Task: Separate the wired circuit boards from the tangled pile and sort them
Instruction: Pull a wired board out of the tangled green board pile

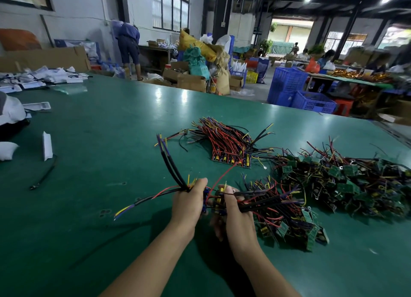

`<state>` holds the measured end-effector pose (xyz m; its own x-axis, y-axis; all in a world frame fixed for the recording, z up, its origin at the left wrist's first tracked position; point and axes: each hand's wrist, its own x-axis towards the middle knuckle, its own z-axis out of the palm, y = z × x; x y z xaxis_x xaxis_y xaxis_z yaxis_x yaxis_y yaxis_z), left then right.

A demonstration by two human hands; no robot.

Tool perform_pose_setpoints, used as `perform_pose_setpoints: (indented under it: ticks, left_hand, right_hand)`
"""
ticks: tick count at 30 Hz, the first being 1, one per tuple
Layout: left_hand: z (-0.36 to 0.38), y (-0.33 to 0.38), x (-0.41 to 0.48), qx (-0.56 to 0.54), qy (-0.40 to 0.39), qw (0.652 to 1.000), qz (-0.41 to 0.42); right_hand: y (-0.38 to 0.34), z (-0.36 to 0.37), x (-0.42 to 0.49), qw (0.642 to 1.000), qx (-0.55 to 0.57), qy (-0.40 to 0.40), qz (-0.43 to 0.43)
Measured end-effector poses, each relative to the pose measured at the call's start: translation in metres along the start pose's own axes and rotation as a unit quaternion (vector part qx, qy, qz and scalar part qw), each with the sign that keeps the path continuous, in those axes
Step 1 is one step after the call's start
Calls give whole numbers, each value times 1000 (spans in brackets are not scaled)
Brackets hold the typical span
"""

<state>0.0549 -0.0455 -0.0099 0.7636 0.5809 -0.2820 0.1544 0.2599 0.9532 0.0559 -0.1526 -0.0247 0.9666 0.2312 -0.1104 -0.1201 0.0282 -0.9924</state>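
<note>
Hold: our left hand (189, 204) grips wired boards (216, 198), right hand (239, 221) clamps a bundle (266, 200) beside the pile (347, 185) | Next: we should ease leads apart slowly, no yanking, then lay on stack (229, 147).

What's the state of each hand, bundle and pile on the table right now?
left hand, grips wired boards by their cables
right hand, grips the same bundle's wires
wired boards, held between both hands
sorted stack, flat on table, wires aligned
tangled pile, knotted, on table at right
black cable, loose, alone at left
</note>
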Motion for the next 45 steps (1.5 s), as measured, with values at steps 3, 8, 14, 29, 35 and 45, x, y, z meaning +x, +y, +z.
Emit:
perform_pose_setpoints:
  ticks: [3,8,14,29,35,45]
  left_hand:
    - [-1,3,3,-34,21,999,5]
    - [-11,16,9,-147,-4,988,-39]
    - [-31,26,20,-301,-35,951,-64]
    - [-30,19,20,-196,-33,980,5]
    - [-28,20,18,-267,-96,958,-53]
    - [-21,15,10,-264,-133,954,-50]
  right_hand:
    - [-4,-4,-2,998,-57,10,7]
    - [-12,-14,-7,988,-152,-25,-29]
    - [-15,-9,11,985,-143,-94,29]
    - [-42,9,61,942,-215,-219,135]
    - [-40,-8,59,927,-240,-232,171]
    - [-36,-7,31,754,-654,-44,-39]
